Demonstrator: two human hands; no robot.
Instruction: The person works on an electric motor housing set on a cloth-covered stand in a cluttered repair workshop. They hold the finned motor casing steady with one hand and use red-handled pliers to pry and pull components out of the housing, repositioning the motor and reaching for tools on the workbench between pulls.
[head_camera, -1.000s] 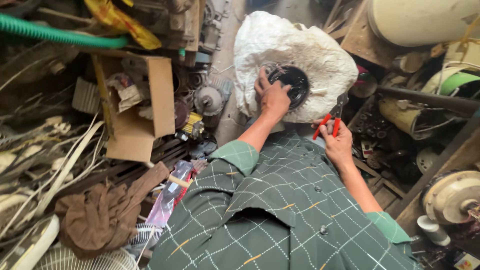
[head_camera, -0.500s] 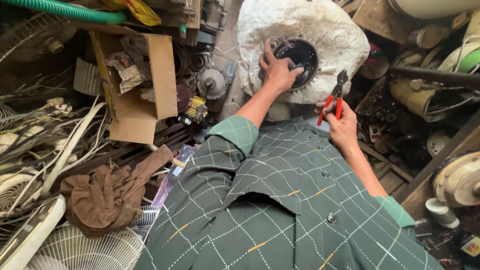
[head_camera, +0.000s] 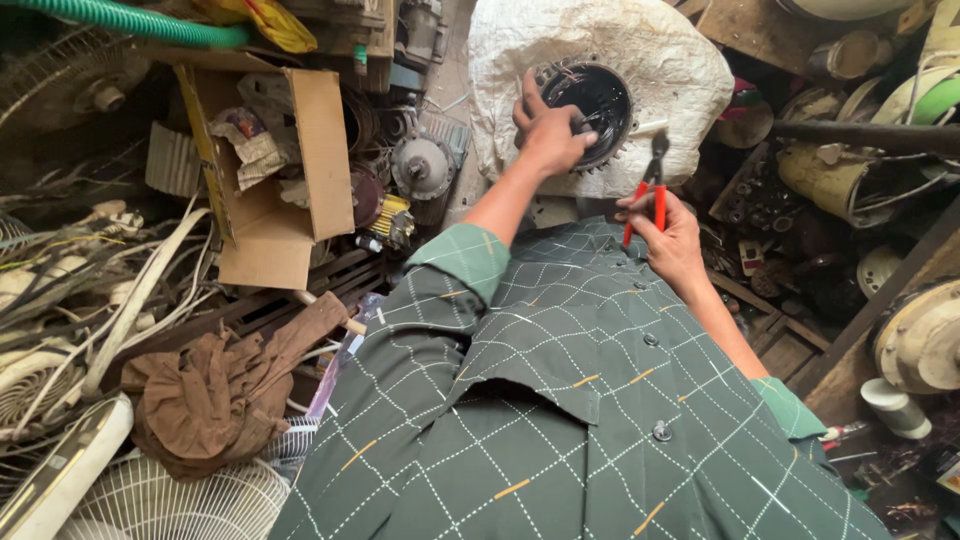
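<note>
Straight ahead of my chest, the dark round motor housing (head_camera: 597, 100) sits in its white casing (head_camera: 680, 70). My left hand (head_camera: 548, 132) curls over its lower-left rim; my right hand (head_camera: 668, 232), lower and to the right, grips red-handled pliers (head_camera: 652, 190) pointing up toward it.

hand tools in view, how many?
1: red-handled pliers, held upright in the right hand, beside the round motor housing the left hand grips. Clutter may hide others.

An open cardboard box (head_camera: 275, 190) sits left among tangled cables (head_camera: 90, 290), with a green hose (head_camera: 120, 18) above, brown cloth (head_camera: 205, 395) and a white fan grille (head_camera: 175, 505) below.
</note>
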